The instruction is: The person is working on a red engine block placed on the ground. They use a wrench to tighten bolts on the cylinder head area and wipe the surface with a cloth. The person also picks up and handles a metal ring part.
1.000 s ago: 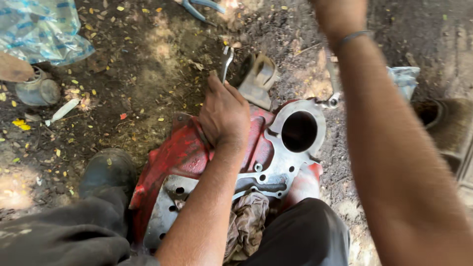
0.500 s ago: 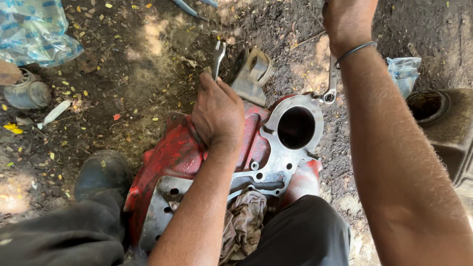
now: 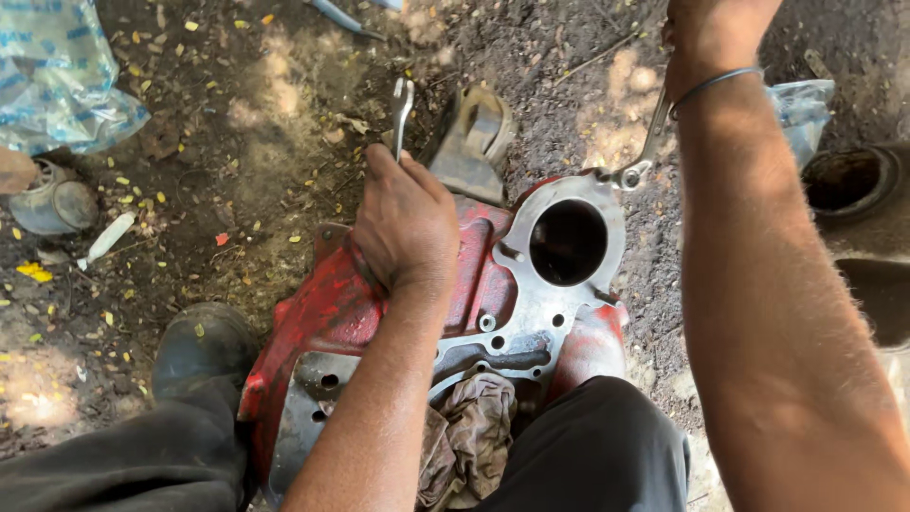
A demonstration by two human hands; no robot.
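Left hand (image 3: 406, 226): fist closed around a slim steel open-ended spanner (image 3: 402, 106), its head pointing away over the dirt.
Right hand (image 3: 709, 33): closed on a second steel ring spanner (image 3: 645, 152), whose ring end sits at the casing's far rim.
Casing: red-painted cast-metal engine housing (image 3: 322, 313) with a bare grey flange and round bore, lying on the soil between the person's knees.
Nearby: a greasy brown rag (image 3: 469, 441) against the casing's near edge.

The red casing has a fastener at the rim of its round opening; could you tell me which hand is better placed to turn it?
Probably the right hand: its wrench already sits at the red casing's rim. The left hand rests mid-casing, holding another spanner.
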